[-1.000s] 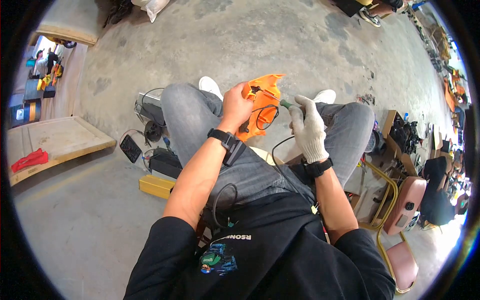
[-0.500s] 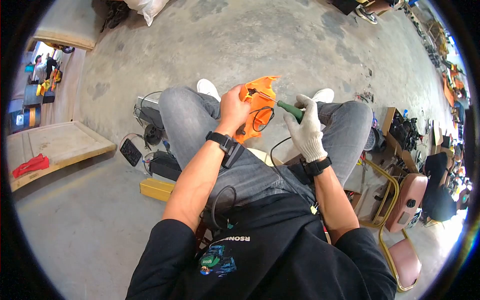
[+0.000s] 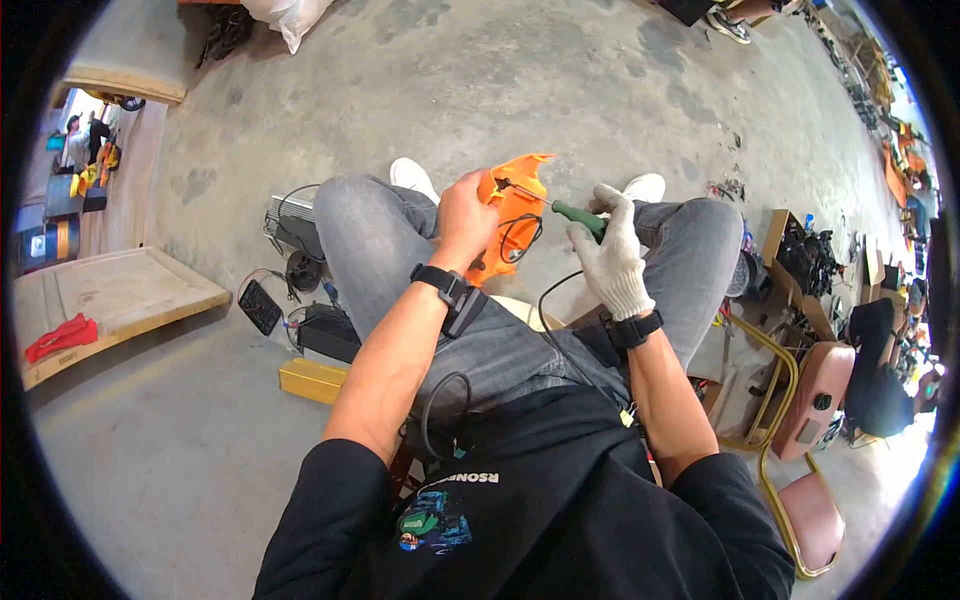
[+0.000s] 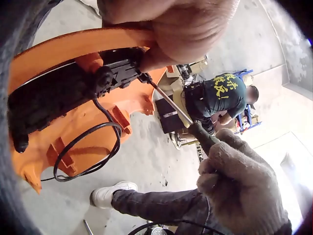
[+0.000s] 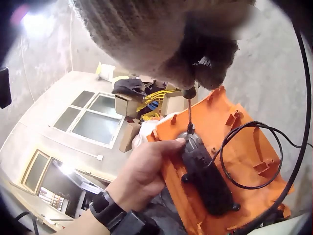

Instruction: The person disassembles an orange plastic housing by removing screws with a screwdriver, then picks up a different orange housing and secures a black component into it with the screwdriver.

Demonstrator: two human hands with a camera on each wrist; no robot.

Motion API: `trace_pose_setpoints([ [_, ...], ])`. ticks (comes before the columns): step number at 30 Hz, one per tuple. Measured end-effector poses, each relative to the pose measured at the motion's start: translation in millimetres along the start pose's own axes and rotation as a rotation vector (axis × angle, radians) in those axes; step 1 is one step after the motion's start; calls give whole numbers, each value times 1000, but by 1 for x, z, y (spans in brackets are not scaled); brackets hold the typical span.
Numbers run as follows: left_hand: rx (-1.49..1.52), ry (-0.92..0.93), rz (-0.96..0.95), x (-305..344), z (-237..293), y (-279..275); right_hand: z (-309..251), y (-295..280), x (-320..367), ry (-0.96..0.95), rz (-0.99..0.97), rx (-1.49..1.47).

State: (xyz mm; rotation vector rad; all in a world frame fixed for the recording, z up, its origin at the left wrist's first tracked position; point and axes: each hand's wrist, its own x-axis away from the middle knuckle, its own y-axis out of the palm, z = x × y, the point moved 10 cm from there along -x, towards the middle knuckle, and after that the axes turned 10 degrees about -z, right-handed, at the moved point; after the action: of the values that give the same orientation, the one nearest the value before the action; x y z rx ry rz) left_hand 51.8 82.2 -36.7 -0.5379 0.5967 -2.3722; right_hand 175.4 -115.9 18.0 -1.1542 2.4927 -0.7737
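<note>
My bare left hand [image 3: 468, 222] grips the edge of an orange plastic shell [image 3: 530, 175], held up between the knees with its ribbed inner side showing. A long black plastic part [image 5: 205, 171] sits inside the shell, and a thin black cable [image 4: 119, 134] loops out from it. In the left wrist view, the thumb presses at the end of this part. My right hand [image 3: 615, 255], in a whitish knit glove, holds a screwdriver [image 3: 578, 217] by its green handle. Its metal shaft [image 5: 190, 110] points at the black part, tip right at that end beside the left thumb.
Left of the legs are a yellow box [image 3: 312, 378] and a wooden board [image 3: 150, 270] bearing a red cloth [image 3: 62, 338]. At the right stand a cardboard box [image 3: 778, 245] of black parts and a pink chair [image 3: 815, 405]. Another person [image 4: 225, 98] sits across the floor.
The green handle, mostly hidden in the glove at first, now shows along its length as the right fingers shifted. The shell and left hand moved slightly left.
</note>
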Motion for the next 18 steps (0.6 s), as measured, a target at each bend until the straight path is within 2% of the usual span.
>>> trace_pose_setpoints([
  [2,-1,10,4,0,1,1,18,12,3,268,-111,-329],
  [3,-13,16,6,0,1,1,12,8,0,269,-110,-329],
  [5,-26,21,8,0,1,1,23,8,4,508,-132,-339],
  [6,-32,27,12,2,5,0,32,12,5,507,-132,-339],
  [8,-35,36,14,2,8,1,40,9,2,306,-41,-153],
  [9,-29,36,14,1,7,0,45,10,2,306,-39,-152],
  [11,-23,33,15,1,6,0,29,9,-1,73,-29,-112],
  [12,-24,28,18,2,7,-1,23,8,-2,72,-30,-113],
  [14,-25,24,19,2,8,-2,26,12,1,235,-83,-318],
  [15,-30,24,9,2,8,-1,18,6,-2,237,-82,-317],
  [17,-36,24,-1,1,7,0,27,9,4,501,-175,-353],
  [18,-33,26,-1,1,7,1,25,10,4,501,-174,-354],
])
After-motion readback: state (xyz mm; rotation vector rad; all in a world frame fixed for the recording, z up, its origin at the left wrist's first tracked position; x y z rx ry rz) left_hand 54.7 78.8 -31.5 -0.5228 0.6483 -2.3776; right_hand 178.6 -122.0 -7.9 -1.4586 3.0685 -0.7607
